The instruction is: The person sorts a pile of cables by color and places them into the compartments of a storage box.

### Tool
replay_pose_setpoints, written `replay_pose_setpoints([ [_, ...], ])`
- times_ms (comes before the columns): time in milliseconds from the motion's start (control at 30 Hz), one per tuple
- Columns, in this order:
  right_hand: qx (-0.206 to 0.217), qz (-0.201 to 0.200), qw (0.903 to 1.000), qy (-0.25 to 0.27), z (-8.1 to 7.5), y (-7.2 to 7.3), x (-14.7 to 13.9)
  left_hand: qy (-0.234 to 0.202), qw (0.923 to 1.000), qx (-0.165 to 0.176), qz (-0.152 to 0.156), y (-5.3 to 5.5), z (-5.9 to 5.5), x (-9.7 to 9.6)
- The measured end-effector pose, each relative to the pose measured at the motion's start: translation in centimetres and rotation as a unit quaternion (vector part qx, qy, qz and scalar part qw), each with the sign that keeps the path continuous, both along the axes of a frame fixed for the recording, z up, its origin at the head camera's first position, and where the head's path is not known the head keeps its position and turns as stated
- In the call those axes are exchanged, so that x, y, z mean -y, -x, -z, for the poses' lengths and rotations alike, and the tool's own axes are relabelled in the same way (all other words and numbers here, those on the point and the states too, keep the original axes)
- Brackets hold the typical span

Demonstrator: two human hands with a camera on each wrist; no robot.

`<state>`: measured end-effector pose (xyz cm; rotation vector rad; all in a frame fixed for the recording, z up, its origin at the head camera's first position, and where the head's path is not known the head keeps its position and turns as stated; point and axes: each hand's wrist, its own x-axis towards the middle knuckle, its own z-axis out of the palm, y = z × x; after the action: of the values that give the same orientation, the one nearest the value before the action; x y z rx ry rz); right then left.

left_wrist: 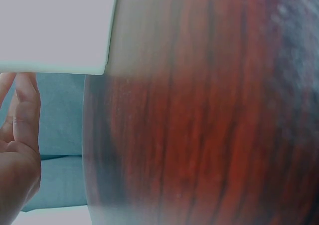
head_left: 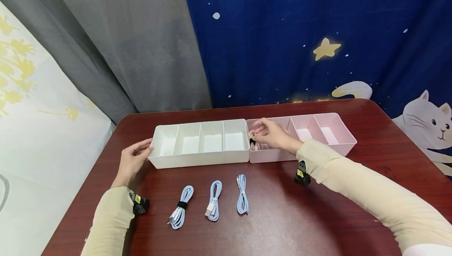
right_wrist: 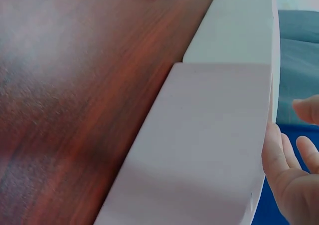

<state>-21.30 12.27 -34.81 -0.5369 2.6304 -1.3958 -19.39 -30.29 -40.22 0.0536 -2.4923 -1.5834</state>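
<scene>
Three blue cables (head_left: 243, 198) lie nearside of the fingers (head_left: 143, 143), left hand (head_left: 132, 161) relaxed against one white box (head_left: 201, 159), right hand (head_left: 274, 135) loosely spread beside one pink cable (head_left: 252, 146) in one pink box (head_left: 273, 156).

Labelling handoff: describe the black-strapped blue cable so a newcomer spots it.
On the dark red-brown table, find the long white tray. In front of it lie three coiled pale blue cables; take the leftmost cable. Its black strap sets it apart: neither neighbour shows one.
</scene>
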Motion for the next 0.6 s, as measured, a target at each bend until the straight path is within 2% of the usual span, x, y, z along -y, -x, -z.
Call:
replay_pose_setpoints([
  [333,-0.014,0.024,0.9975,0.066,0.3,-0.7,-0.2,0.003,1.0000,0.004,-0.006,0.1,0.2,0.2],
  [600,-0.054,0.013,0.9950,0.083,0.5,-1.4,-0.7,0.013,0.9999,0.002,-0.004,0.0,0.0,0.0],
])
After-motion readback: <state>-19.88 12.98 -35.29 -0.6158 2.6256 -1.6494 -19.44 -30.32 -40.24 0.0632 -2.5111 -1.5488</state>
